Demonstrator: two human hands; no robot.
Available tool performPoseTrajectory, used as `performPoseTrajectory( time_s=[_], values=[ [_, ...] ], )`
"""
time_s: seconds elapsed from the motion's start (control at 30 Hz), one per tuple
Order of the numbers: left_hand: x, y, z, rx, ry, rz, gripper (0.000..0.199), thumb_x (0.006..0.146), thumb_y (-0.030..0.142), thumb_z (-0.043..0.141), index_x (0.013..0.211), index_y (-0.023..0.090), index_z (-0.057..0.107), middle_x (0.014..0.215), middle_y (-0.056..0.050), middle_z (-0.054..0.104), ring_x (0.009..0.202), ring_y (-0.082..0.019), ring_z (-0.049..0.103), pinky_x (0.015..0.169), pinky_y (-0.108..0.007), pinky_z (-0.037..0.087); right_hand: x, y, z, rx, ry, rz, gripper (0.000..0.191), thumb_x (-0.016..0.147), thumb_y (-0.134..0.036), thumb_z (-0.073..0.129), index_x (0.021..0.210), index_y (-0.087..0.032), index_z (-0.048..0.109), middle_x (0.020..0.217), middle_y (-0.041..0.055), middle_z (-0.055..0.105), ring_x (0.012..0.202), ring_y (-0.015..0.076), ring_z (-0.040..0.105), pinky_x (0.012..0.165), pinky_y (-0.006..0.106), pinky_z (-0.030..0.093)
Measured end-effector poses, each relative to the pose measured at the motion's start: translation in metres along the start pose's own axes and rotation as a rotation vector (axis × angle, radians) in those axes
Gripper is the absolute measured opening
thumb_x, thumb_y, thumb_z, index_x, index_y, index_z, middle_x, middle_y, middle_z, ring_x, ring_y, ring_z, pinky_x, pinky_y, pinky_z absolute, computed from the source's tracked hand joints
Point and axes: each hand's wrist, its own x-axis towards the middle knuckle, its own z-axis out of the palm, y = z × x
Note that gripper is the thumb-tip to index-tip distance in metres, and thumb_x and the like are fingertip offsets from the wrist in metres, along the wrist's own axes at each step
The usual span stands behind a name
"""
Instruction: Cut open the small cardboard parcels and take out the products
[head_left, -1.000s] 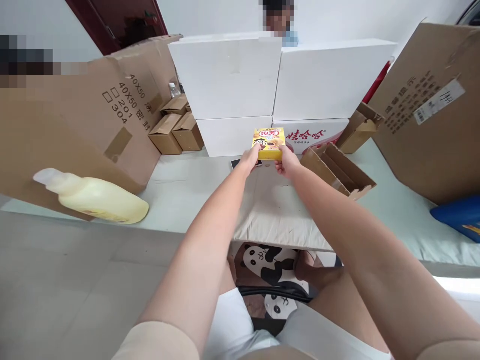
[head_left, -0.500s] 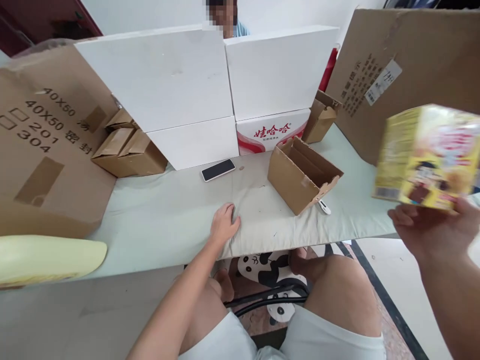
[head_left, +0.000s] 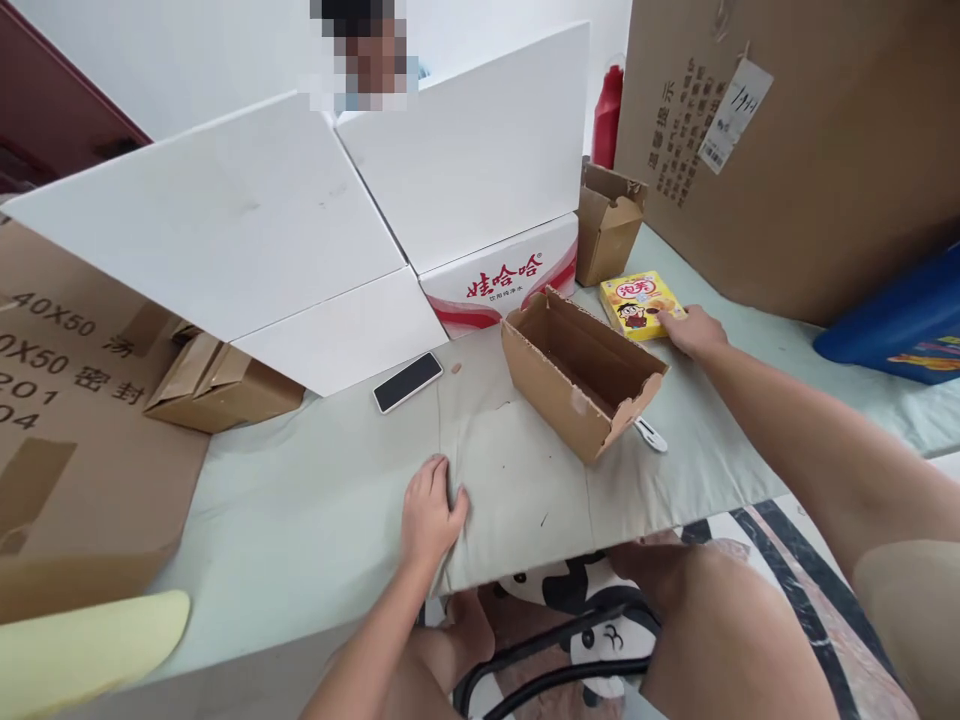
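Note:
My right hand reaches across the table and grips the near right corner of a yellow snack box, whose printed face is up. Left of that box, an open brown cardboard box rests on the cloth, its inside dark. A white tool pokes out from under its right end. My left hand lies on the cloth near the table's front edge, fingers resting with the thumb apart. Beyond it is a phone, dark screen up.
White boxes form a wall at the back, with a person behind. A tall brown box stands behind the yellow one. Large cartons flank the table; a blue object is at right, a pale yellow one at left.
The yellow box has moved in my right hand from raised at the far right down to the table, beside the open box. The view has turned; my left hand stays on the cloth.

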Motion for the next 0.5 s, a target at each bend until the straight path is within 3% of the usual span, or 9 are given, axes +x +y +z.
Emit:
performPoseTrajectory(
  time_s=[0.13, 0.23, 0.3, 0.4, 0.5],
  values=[
    [-0.001, -0.007, 0.004, 0.005, -0.003, 0.013, 0.048, 0.094, 0.033, 0.049, 0.135, 0.012, 0.062, 0.134, -0.02, 0.067, 0.131, -0.037, 0.061, 0.11, -0.056, 0.051, 0.03, -0.014, 0.019, 0.017, -0.035, 0.313, 0.025, 0.09, -0.041, 0.06, 0.08, -0.023, 0.046, 0.069, 0.0046, 0.064, 0.061, 0.0121, 0.057, 0.067, 0.03, 0.041],
    [-0.003, -0.009, 0.005, 0.007, -0.009, 0.01, 0.047, 0.094, 0.032, 0.049, 0.136, 0.012, 0.061, 0.135, -0.019, 0.067, 0.132, -0.037, 0.061, 0.109, -0.055, 0.052, 0.049, -0.027, 0.034, 0.093, -0.057, 0.376, 0.026, 0.092, -0.041, 0.058, 0.094, -0.015, 0.054, 0.074, 0.0077, 0.068, 0.054, 0.0092, 0.055, 0.064, 0.03, 0.043],
    [-0.004, -0.01, 0.005, 0.01, -0.015, 0.006, 0.047, 0.095, 0.031, 0.048, 0.136, 0.013, 0.06, 0.135, -0.019, 0.067, 0.132, -0.036, 0.061, 0.11, -0.055, 0.052, 0.059, -0.035, 0.046, 0.154, -0.045, 0.391, 0.037, 0.093, -0.039, 0.058, 0.111, -0.007, 0.055, 0.083, 0.0128, 0.07, 0.054, 0.0083, 0.057, 0.064, 0.031, 0.044],
    [-0.004, -0.01, 0.004, 0.019, -0.032, 0.005, 0.046, 0.095, 0.031, 0.048, 0.136, 0.013, 0.059, 0.136, -0.019, 0.066, 0.132, -0.036, 0.061, 0.109, -0.056, 0.052, 0.07, -0.047, 0.064, 0.265, -0.036, 0.397, 0.061, 0.095, -0.036, 0.056, 0.139, 0.002, 0.038, 0.102, 0.0213, 0.07, 0.056, 0.0064, 0.059, 0.067, 0.032, 0.047],
    [-0.004, -0.009, 0.003, 0.019, -0.05, -0.009, 0.046, 0.095, 0.03, 0.048, 0.137, 0.014, 0.059, 0.137, -0.018, 0.066, 0.133, -0.036, 0.06, 0.109, -0.056, 0.052, 0.071, -0.06, 0.073, 0.422, -0.151, 0.366, 0.074, 0.095, -0.028, 0.057, 0.154, -0.002, 0.02, 0.119, 0.023, 0.066, 0.063, 0.0038, 0.063, 0.072, 0.029, 0.049]
  ],
)
